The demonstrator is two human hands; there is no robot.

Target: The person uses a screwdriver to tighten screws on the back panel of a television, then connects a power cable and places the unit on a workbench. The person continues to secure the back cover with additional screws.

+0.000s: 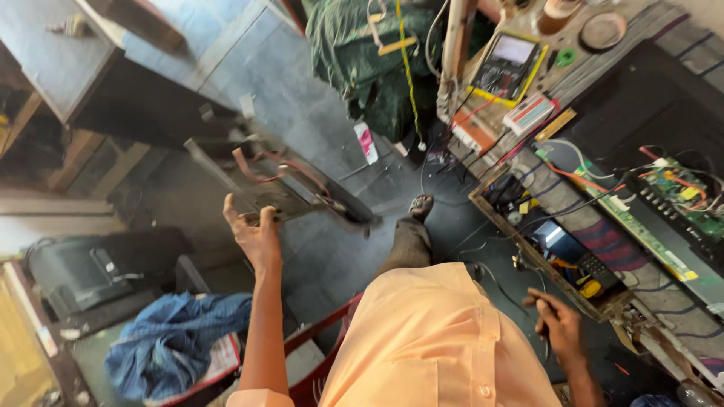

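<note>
reaching out over the floor, the left hand [253,230] is raised with its fingers [230,207] spread and curled, holding nothing; the nearest thing is a dark metal chassis [283,188] with red wires [260,169], lying on the grey floor [302,105] just beyond the fingertips, apart from them as far as the view shows. the right hand [559,328] is low beside the knee, fingers closed narrowly around one thin dark tool [532,301] whose tip points toward an open wooden drawer [528,252] full of small parts. on the workbench [648,90] lie one yellow-edged multimeter [509,64], one long green circuit board [641,230] and one smaller green board [682,192]. one blue cloth [170,343] lies crumpled lower left. one sandalled foot [421,205] rests on the floor.
</note>
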